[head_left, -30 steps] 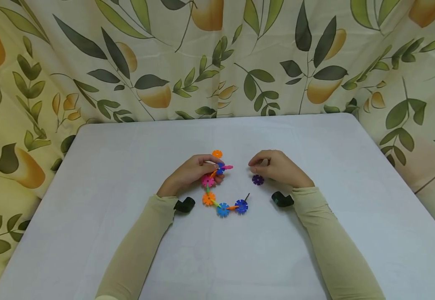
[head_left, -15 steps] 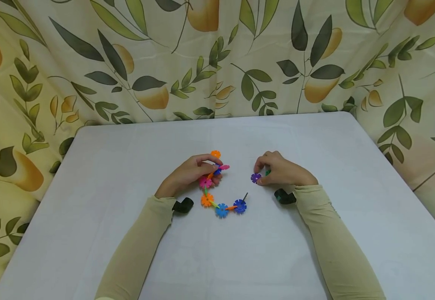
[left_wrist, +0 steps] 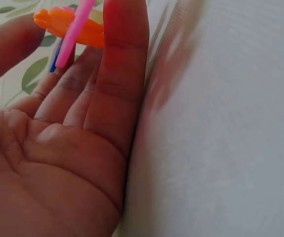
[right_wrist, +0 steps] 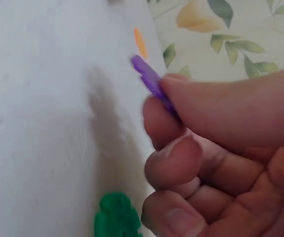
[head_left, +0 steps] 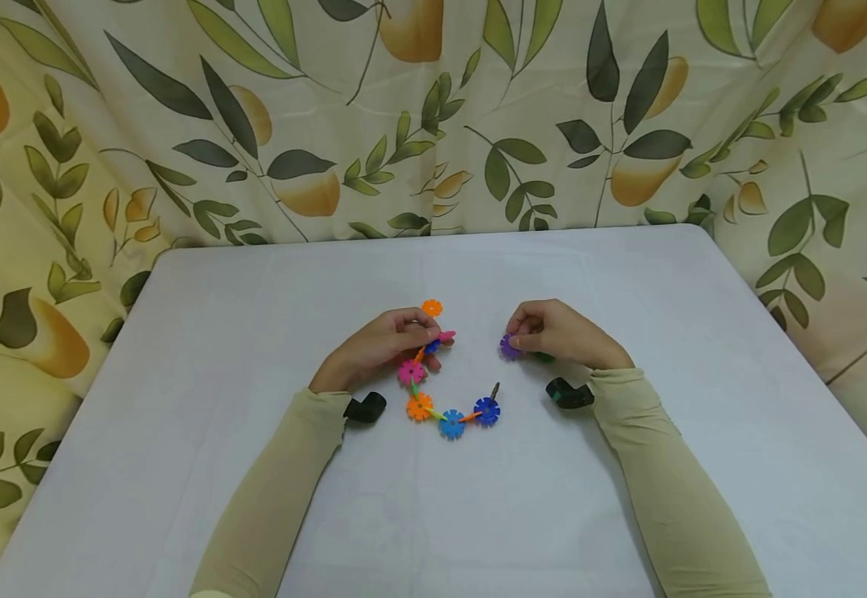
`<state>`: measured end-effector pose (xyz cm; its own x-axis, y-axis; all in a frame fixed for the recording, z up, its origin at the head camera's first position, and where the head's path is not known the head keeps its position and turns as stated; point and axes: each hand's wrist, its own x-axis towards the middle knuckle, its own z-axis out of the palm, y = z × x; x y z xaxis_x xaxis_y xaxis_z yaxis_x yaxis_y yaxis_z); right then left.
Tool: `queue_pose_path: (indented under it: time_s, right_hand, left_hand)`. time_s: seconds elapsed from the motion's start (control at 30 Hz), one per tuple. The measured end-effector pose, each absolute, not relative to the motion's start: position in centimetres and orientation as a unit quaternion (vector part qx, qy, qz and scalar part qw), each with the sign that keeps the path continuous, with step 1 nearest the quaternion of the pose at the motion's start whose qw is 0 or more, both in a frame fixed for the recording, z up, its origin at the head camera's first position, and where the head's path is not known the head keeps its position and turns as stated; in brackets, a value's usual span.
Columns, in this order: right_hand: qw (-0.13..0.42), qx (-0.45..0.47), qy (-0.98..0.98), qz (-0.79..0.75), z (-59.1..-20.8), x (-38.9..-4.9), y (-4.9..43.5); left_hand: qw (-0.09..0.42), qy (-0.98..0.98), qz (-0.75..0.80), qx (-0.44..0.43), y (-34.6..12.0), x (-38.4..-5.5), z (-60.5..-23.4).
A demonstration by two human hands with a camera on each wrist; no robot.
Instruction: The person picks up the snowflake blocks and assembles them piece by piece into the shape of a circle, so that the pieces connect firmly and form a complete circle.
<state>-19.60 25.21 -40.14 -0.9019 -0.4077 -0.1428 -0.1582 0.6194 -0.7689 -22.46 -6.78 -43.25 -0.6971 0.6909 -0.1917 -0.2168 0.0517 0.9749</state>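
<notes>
My left hand [head_left: 383,347] pinches one end of a curved chain of interlocking notched plastic discs, near a pink disc [head_left: 446,336] and a dark blue one [head_left: 432,347]. From there the chain runs down through a pink disc [head_left: 412,373], an orange disc [head_left: 419,407] and a light blue disc [head_left: 452,424]. It ends at a blue disc [head_left: 487,411] with a dark disc [head_left: 496,392] standing edge-on in it. Between thumb and index finger, my right hand [head_left: 568,336] holds a purple disc [right_wrist: 150,81], apart from the chain. Below that hand lies a green disc [right_wrist: 116,217], mostly hidden in the head view.
A loose orange disc [head_left: 432,308] lies just beyond my left fingers. Black wrist-camera mounts [head_left: 365,409] sit under both wrists. The white-covered table [head_left: 433,515] ends at the back against a leaf-patterned curtain [head_left: 433,124].
My right hand has picked up the purple disc from the table and tilted it. The chain's lower part has shifted slightly right and down, while my left hand keeps its hold.
</notes>
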Motion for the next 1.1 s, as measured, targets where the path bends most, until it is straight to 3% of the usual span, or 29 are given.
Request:
queue_pose_path:
  time_s: [0.27, 0.53, 1.1]
  right_hand:
    - [0.159, -0.109, 0.864, -0.465, -40.2, -19.5, 24.1]
    - [0.161, -0.117, 0.851, -0.485, -40.0, -19.3, 22.0]
    - [0.102, -0.164, 0.839, -0.509, -40.7, -18.9, 19.4]
  left_hand:
    - [0.35, 0.639, 0.656, 0.196, -6.4, -22.5, -43.2]
    - [0.348, 0.642, 0.652, 0.201, -5.9, -22.3, -43.1]
    - [0.328, 0.678, 0.62, 0.22, -5.5, -22.2, -42.9]
